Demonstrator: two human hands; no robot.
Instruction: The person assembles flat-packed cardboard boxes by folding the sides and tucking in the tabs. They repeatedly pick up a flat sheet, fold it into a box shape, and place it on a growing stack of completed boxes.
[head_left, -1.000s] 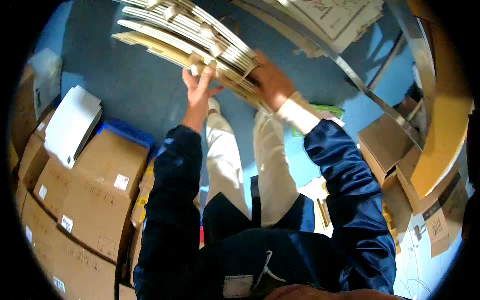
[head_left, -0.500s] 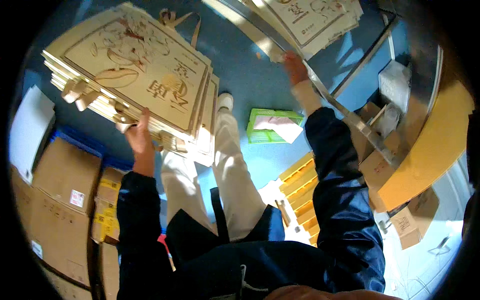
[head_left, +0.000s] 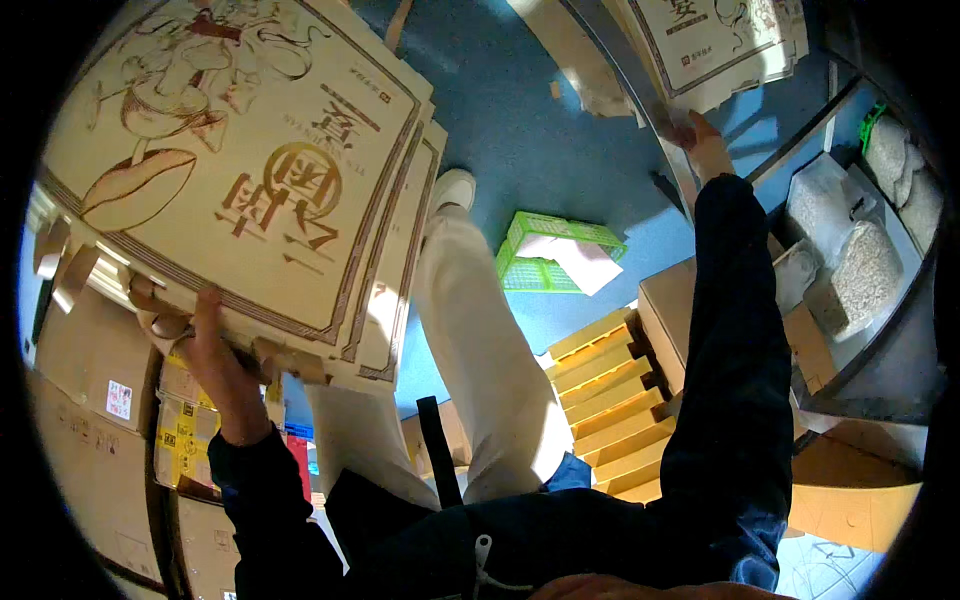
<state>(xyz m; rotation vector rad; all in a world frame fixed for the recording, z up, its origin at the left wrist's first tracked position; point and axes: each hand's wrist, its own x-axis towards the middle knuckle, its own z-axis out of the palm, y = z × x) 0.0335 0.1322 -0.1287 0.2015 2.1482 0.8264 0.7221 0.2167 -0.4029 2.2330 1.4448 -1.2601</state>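
A thick stack of flat cream gift bags [head_left: 225, 215], printed with brown line drawings and gold characters, fills the upper left. Brown ribbon handles [head_left: 140, 290] loop out along its near edge. My left hand [head_left: 215, 365] is closed at that edge, its thumb on the top bag and its fingers around ribbon, partly hidden. The stack is held up over my left leg. Far to the right, my right hand [head_left: 708, 145] is closed on a narrow metal rail [head_left: 640, 85]. Just beyond that rail lies a second pile of similar cream bags [head_left: 710, 45].
On the blue floor, a green plastic crate [head_left: 508, 240] holds pale paper sheets. Yellow slatted pieces [head_left: 605, 415] lie nearer, beside a brown carton [head_left: 668, 305]. Stacked cardboard boxes [head_left: 85, 440] stand at the left. Clear bags of pale granules [head_left: 860, 270] lie at the right.
The stack in my left hand has come up closer and looks larger. My right hand and the rail appear further right. More granule bags show at the right.
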